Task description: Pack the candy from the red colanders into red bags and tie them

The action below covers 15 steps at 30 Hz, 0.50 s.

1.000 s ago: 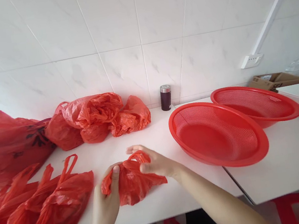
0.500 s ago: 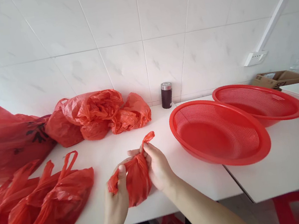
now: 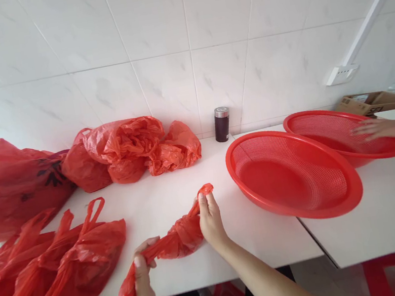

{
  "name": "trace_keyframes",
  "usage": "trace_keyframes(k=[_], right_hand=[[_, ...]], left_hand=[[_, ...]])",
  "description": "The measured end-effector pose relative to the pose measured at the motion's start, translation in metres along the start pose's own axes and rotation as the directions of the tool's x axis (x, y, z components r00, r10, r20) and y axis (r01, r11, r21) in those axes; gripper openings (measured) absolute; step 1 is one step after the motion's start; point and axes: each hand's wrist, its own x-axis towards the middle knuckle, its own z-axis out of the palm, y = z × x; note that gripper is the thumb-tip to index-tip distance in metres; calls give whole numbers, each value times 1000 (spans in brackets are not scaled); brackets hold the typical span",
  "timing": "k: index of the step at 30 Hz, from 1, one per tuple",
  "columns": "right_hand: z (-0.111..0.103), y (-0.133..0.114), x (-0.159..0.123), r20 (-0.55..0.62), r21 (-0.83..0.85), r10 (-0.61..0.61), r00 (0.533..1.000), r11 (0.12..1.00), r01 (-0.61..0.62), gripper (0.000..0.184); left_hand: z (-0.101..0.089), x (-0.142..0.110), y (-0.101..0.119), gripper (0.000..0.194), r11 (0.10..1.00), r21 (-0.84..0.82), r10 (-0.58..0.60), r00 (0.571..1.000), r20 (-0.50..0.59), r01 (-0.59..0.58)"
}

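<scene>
A small red plastic bag [image 3: 182, 238] is stretched between my two hands, just over the front part of the white table [image 3: 233, 257]. My left hand [image 3: 140, 282] grips one twisted end of it at the lower left. The other twisted end is pinched by my right hand [image 3: 211, 218], thumb uppermost. The bag's middle is bunched and bulges; its contents cannot be seen. To the left of my left hand lie several filled red plastic bags [image 3: 88, 265] with their handles upward.
Against the wall sit crumpled red bags [image 3: 122, 145], a large filled red bag [image 3: 9, 192] and a dark thermos [image 3: 221, 125]. On the right are a red plastic basket [image 3: 280, 175] and another red basket [image 3: 314, 124], with a co-worker's hand [image 3: 378, 129] over it. A cardboard box [image 3: 381, 101] stands behind.
My hands have moved apart, the left one down and leftward, pulling the bag's ends outward. Another person's hand has come in over the far basket from the right.
</scene>
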Motion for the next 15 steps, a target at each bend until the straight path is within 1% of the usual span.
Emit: trace_keyframes(k=[2,4,5,7,10,12,15], right_hand=[[-1,8,-9,7,-210,-92,996,973,92,32],[-4,17,-13,54,-347,-152,987,924,161,31],[-7,22,-14,86,-400,-168,982,897,189,30],[-14,29,-13,156,-491,-182,971,838,236,30],[-24,35,-9,217,-568,-204,955,769,293,32],[-27,35,-8,209,-584,-225,952,752,306,34],[-22,33,-12,193,-611,-267,944,720,328,36]], left_hand=[[16,3,2,49,998,-53,37,999,15,-36],[34,6,2,47,996,-82,29,998,49,-25],[43,7,0,45,998,-64,31,998,58,-28],[57,8,-7,42,998,13,68,996,53,-69],[66,10,-21,41,988,107,110,993,35,-113],[68,12,-28,41,986,123,109,994,29,-112],[72,15,-29,40,980,139,141,990,27,-143]])
